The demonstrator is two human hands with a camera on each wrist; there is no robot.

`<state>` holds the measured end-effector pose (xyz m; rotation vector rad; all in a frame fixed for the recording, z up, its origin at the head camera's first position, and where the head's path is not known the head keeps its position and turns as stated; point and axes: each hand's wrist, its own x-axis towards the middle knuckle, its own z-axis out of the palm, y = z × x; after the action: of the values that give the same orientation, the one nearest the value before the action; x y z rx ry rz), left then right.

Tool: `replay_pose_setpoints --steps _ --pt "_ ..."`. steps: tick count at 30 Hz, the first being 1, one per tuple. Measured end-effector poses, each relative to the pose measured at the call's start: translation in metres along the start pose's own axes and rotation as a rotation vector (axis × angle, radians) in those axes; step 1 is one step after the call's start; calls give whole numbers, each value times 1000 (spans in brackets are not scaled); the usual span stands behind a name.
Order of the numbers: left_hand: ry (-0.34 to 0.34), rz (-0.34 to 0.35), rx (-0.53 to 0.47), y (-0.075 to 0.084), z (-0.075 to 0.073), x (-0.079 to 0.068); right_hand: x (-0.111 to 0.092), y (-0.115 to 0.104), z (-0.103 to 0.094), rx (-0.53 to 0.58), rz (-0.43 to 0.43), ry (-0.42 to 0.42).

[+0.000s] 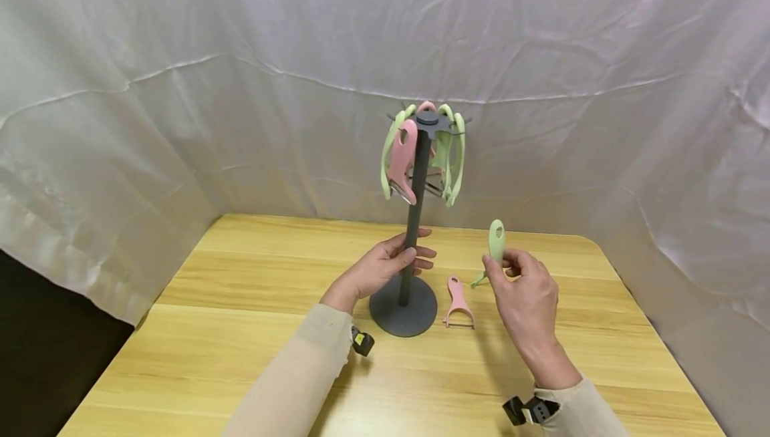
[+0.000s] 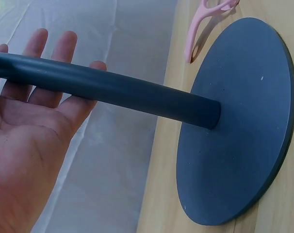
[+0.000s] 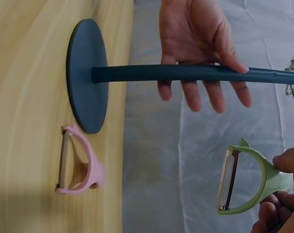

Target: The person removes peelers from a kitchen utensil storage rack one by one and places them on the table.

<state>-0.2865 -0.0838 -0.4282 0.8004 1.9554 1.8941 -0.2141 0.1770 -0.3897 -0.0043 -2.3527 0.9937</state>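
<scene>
A dark grey stand (image 1: 417, 216) with a round base (image 2: 239, 131) rises from the table. My left hand (image 1: 390, 260) holds its pole low down, the thumb in front and the fairly straight fingers behind. In my right hand (image 1: 529, 290) is a light green Y-shaped peeler (image 1: 496, 240), pinched by the handle between thumb and fingers. Its handle end points up in the head view; its blade (image 3: 228, 179) shows in the right wrist view. Beside the base, a pink peeler (image 1: 457, 300) lies flat on the table. Several green and pink peelers hang from hooks at the stand's top (image 1: 427, 118).
The wooden table (image 1: 240, 337) has its far edge close to a pale grey cloth (image 1: 301, 143) that hangs behind and at the sides. A dark area (image 1: 54, 330) lies beyond the table's left edge. Hooks with hanging peelers stick out around the stand's top.
</scene>
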Motion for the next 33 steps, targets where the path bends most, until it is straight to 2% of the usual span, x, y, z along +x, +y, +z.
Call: replay_pose_setpoints --steps 10,26,33 --pt "-5 0 -21 0 0 1 -1 20 2 -107 57 -109" --pt "1 0 -36 0 1 -1 1 65 11 -279 173 -432" --pt "7 -2 -37 -1 1 -1 1 77 20 -314 206 -486"
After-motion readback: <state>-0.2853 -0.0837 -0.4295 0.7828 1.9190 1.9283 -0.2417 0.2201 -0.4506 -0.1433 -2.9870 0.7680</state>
